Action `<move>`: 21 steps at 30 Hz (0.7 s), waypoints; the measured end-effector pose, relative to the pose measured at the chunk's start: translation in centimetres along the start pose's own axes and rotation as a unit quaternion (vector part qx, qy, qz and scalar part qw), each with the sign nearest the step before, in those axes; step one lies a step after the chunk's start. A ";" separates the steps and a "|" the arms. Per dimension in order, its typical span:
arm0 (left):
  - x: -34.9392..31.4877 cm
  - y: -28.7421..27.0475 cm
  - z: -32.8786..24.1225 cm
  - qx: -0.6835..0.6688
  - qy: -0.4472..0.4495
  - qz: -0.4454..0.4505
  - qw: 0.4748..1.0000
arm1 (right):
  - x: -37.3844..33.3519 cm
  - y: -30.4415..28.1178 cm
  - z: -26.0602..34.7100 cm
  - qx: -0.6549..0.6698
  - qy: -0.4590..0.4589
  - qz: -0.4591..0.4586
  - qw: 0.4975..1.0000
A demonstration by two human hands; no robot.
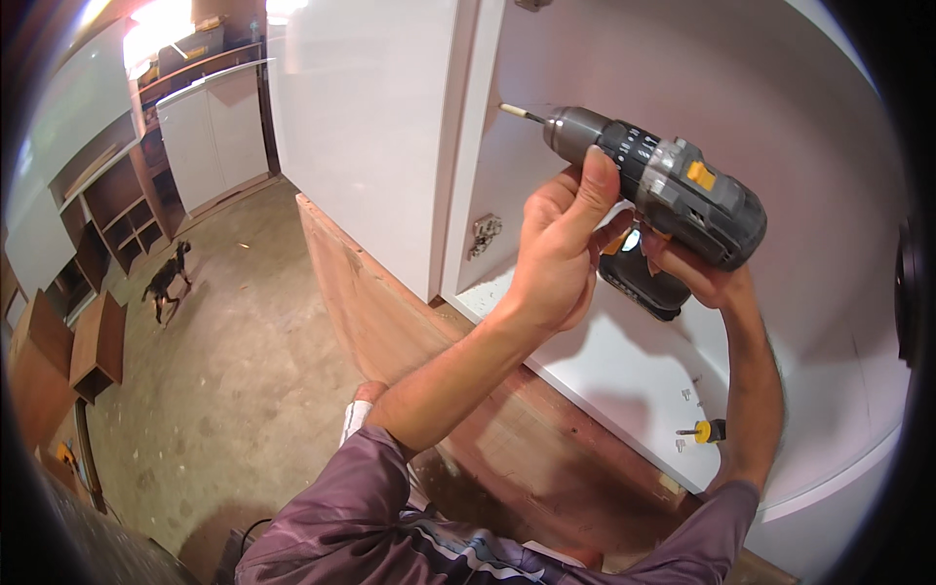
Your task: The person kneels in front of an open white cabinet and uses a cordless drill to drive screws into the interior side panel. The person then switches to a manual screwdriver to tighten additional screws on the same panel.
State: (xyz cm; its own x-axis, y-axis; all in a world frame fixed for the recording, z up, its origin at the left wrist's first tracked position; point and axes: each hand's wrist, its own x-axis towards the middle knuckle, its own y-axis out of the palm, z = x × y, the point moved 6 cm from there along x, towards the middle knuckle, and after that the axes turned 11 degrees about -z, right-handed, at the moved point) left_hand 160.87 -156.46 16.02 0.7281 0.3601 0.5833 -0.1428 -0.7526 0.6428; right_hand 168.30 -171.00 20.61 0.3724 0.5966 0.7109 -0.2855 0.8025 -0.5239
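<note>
Inside a white cabinet (780,58) I hold up a dark grey cordless drill (717,219) with yellow switches, its nose pointing left. My right hand (697,278) is wrapped around its grip, just above the battery (643,283). The curled fingers of my left hand (561,244) support the front part from below, the thumb against the collar. A pale-tipped bit (517,112) in the chuck points at the cabinet's side panel (486,166); whether it touches cannot be told. Lower on that panel sits a metal hinge (485,236).
A short yellow-and-black screwdriver (710,431) lies on the cabinet floor by my right forearm, near small metal pieces (686,395). A wooden board (390,312) runs along the front. On the concrete floor (244,351) at left, a small dark animal (171,278) stands near wooden shelving (127,219).
</note>
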 end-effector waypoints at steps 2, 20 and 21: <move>0.0 0.0 0.2 0.004 -0.007 -0.004 1.000 | -0.3 -0.3 0.2 -0.018 -0.024 -0.005 1.000; -0.4 0.0 -0.1 -0.006 0.002 -0.014 1.000 | 0.0 0.1 0.4 -0.037 -0.056 -0.014 0.998; -0.5 0.0 -0.2 -0.009 0.004 -0.017 1.000 | 0.0 0.3 0.5 -0.035 -0.066 -0.013 0.997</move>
State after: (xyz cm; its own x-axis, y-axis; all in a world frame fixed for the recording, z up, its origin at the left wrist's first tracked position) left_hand 160.39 -156.55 15.80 0.7265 0.3896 0.5660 -0.1305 -0.7305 0.6704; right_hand 167.78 -170.75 20.71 0.2570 0.5734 0.7779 -0.2132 0.8187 -0.5331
